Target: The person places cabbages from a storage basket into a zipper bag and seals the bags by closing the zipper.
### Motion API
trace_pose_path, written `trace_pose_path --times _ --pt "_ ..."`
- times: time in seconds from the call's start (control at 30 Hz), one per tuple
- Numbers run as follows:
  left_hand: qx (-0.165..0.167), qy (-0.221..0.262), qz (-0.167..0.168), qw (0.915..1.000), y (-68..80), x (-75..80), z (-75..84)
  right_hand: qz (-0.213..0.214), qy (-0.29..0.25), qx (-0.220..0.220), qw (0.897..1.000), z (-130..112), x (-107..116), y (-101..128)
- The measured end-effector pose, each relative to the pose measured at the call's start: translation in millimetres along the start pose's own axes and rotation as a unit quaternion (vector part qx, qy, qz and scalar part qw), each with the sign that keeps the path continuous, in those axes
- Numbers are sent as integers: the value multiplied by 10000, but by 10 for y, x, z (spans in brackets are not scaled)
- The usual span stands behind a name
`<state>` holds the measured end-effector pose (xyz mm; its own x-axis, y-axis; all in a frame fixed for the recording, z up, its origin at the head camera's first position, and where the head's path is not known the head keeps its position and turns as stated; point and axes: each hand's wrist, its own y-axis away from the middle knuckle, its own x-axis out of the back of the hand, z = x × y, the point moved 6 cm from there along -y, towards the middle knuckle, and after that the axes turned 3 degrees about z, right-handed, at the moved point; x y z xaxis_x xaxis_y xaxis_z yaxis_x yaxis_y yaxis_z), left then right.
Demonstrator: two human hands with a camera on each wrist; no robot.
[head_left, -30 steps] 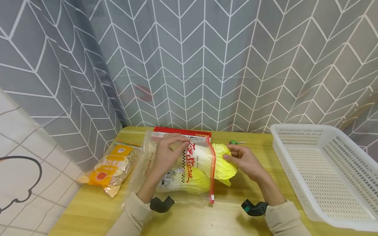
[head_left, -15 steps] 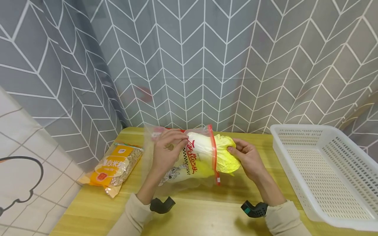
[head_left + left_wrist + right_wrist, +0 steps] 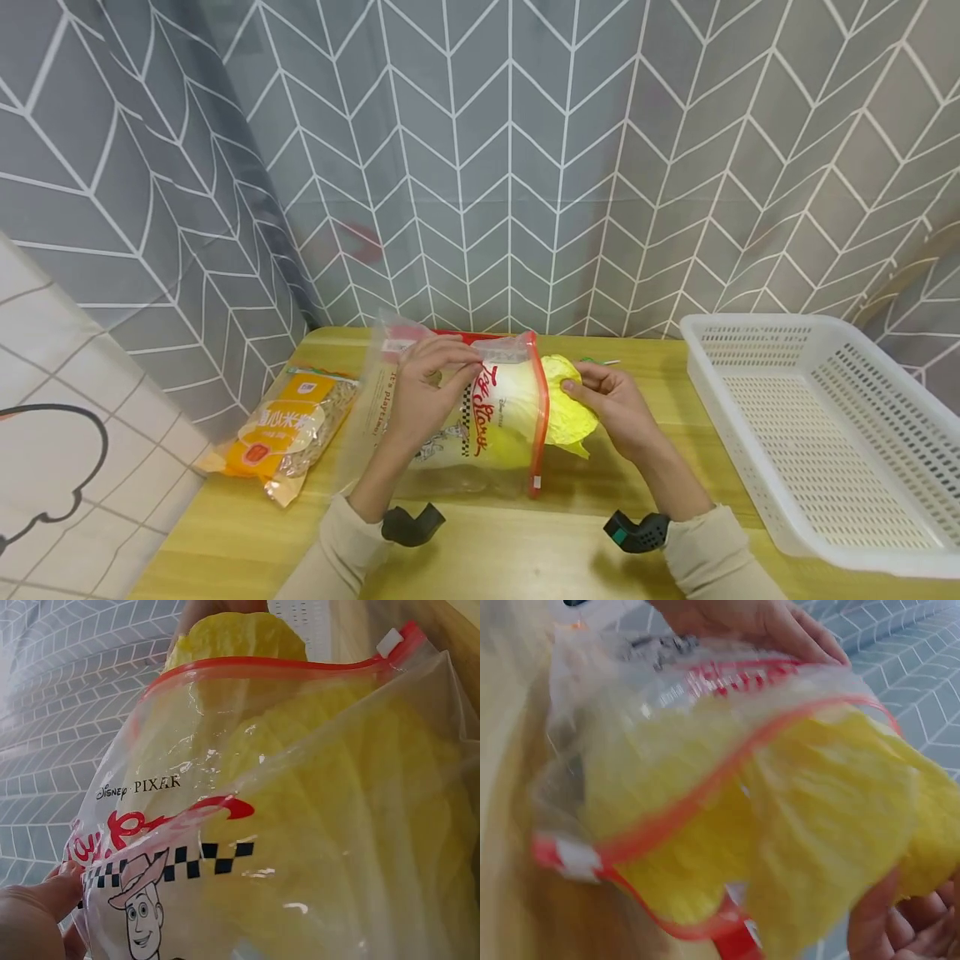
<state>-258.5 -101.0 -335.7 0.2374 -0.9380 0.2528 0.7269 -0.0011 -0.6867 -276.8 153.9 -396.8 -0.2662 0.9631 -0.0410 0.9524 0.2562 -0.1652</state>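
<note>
Yellow leaf (image 3: 566, 410) in right hand (image 3: 618, 407)

Across the back, a grey curtain (image 3: 480, 167) patterned in white herringbone lines, with a faint reddish patch low on its left half — and turning forward along the left side in loose folds. Below it, a counter (image 3: 487, 550) with yellowish wood grain. Near the counter's left edge, an orange packet (image 3: 292, 425) lying at a slant, printed with white characters, with pale contents visible along its right side. Farther left, a white surface (image 3: 75, 383) marked off in a grid, with a thick dark curved outline drawn on it. Toward the back, a red item (image 3: 472, 336), mostly hidden, and something small and green (image 3: 600, 362) with a thin pale end — too obscured to name. On the right, a white plastic basket (image 3: 810, 433), slotted all over, with rounded corners, cut off by the right edge of the head view.
</note>
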Motion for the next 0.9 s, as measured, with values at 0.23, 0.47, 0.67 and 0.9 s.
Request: trace_pose_path --times 0.23,0.47,0.67,0.9 --pt "-131 58 174 9997 3 10 14 -206 -224 -678 9972 179 -156 4" --pt "-208 119 207 9995 0 7 25 -162 -85 -777 9968 198 -215 3" --pt "-221 207 178 9994 2 10 28 319 -223 -202 9990 78 -205 9" --pt "-247 187 189 9993 6 -12 9 136 732 614 9953 -27 -300 38"
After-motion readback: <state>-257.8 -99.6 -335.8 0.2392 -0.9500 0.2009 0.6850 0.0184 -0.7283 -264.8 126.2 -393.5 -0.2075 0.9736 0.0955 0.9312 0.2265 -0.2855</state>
